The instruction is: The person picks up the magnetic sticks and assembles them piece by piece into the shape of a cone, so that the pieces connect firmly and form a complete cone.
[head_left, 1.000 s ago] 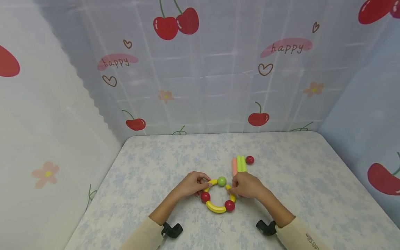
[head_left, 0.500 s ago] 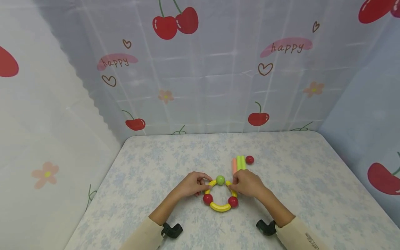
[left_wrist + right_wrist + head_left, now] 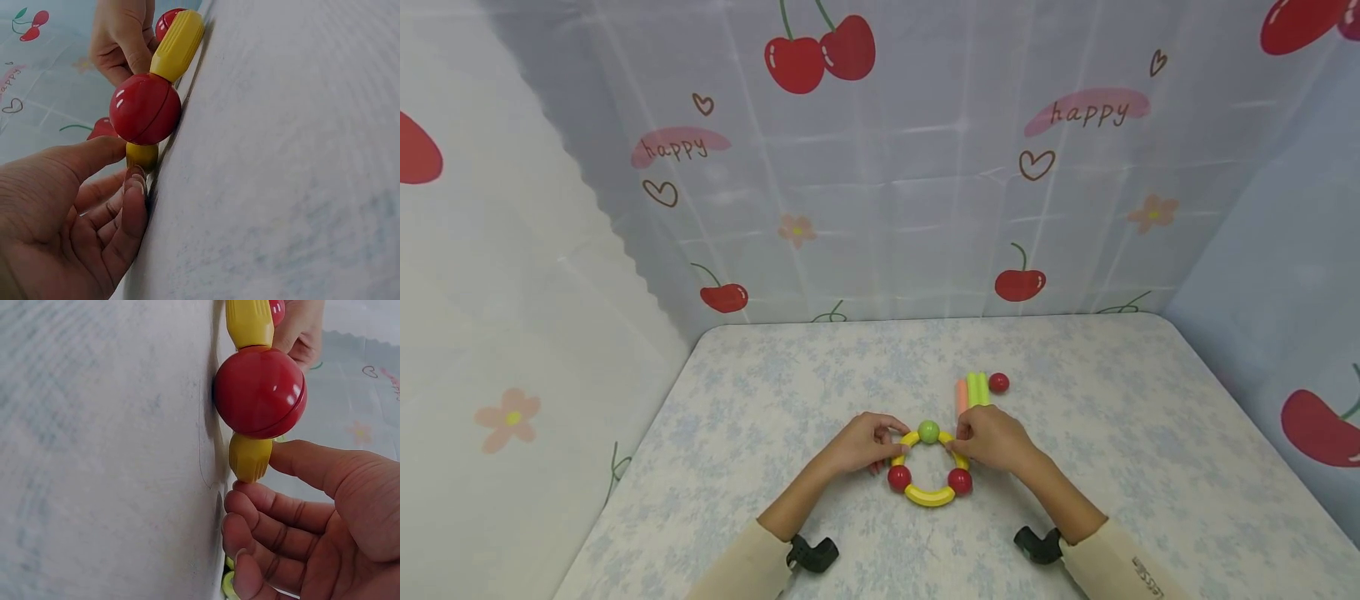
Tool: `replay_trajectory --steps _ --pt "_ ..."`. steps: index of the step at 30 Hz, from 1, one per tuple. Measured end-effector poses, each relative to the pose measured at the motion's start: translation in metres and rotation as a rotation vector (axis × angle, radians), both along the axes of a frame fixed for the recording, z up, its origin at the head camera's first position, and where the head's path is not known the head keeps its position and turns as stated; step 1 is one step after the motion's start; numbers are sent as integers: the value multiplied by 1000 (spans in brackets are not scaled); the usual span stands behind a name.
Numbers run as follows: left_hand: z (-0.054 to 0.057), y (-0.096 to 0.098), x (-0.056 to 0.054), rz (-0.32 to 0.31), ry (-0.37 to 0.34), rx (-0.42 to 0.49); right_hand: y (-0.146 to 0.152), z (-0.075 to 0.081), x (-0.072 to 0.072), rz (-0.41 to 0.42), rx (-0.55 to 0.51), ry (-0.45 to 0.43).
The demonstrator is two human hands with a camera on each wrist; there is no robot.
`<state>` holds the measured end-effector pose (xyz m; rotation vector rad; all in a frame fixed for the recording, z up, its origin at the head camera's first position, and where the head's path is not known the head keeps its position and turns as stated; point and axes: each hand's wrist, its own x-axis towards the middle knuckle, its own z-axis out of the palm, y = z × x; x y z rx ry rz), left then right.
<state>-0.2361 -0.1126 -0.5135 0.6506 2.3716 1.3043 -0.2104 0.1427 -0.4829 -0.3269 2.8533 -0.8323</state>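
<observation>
A ring of curved yellow rods and balls lies on the table, close in front of me. My left hand [image 3: 867, 442] pinches the left curved yellow rod [image 3: 142, 156] between thumb and fingers. On the other side, my right hand [image 3: 996, 439] pinches the right curved yellow rod [image 3: 250, 456]. At the far side of the ring a green ball [image 3: 928, 432] joins the upper ends of both rods. Red balls sit at the lower left [image 3: 898, 478] and lower right [image 3: 959, 481], with a third curved yellow rod [image 3: 930, 497] bridging them at the near side.
Beyond my right hand lie a salmon-pink stick [image 3: 962, 397] and two lime-green sticks [image 3: 977, 388] side by side, partly hidden by that hand. A loose red ball [image 3: 999, 382] rests by their right side. A cherry-printed curtain [image 3: 880, 250] stands behind the table [image 3: 790, 358].
The gap between the green ball and the right yellow rod has closed. The ring's near part has swung slightly right, and the right hand has shifted a little away from me.
</observation>
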Motion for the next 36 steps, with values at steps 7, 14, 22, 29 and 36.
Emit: replay_trajectory --steps 7,14,22,29,36 --pt "-2 -1 -1 -2 -4 6 4 6 -4 -2 -16 15" --pt "-3 -2 -1 -8 -10 22 31 17 -19 -79 -88 169" --pt "-6 -3 -1 -11 -14 13 44 12 -29 -181 -35 125" --pt "-6 -1 0 -9 -14 11 44 0 -38 -225 39 24" --pt "-4 0 0 -10 -7 11 42 0 -45 -222 58 -37"
